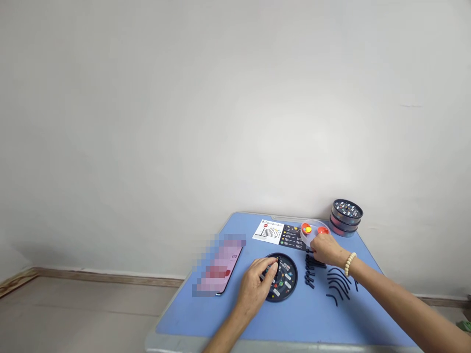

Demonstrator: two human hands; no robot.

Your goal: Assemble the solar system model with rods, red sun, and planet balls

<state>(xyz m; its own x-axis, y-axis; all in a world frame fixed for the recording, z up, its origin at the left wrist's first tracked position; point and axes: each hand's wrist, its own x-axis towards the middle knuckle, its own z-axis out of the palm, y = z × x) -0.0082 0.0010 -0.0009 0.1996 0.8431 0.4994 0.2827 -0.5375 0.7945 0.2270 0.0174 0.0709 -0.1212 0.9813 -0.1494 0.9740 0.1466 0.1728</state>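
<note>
My left hand (256, 282) reaches over a round black disc (288, 294) printed with planets and white labels. Its thumb and index finger pinch a small black rod (278, 261) that stands up at the disc. My right hand (326, 249) is closed, fingers pointing down, at the near edge of a clear round tray (302, 238). Whatever its fingertips hold, if anything, is hidden. Inside the tray lie an orange-red cup with a yellow piece (307, 229) and another orange-red cup (323, 230). Just below this hand, short black rods with ringed ends (310, 274) lie in a row.
Several curved black rods (338, 282) lie on the blue tabletop (294, 321) under my right forearm. A printed instruction sheet (268, 232) lies behind the disc. At left rests a phone (221, 267), partly pixelated. Stacked round containers (346, 218) stand at the back right by the wall.
</note>
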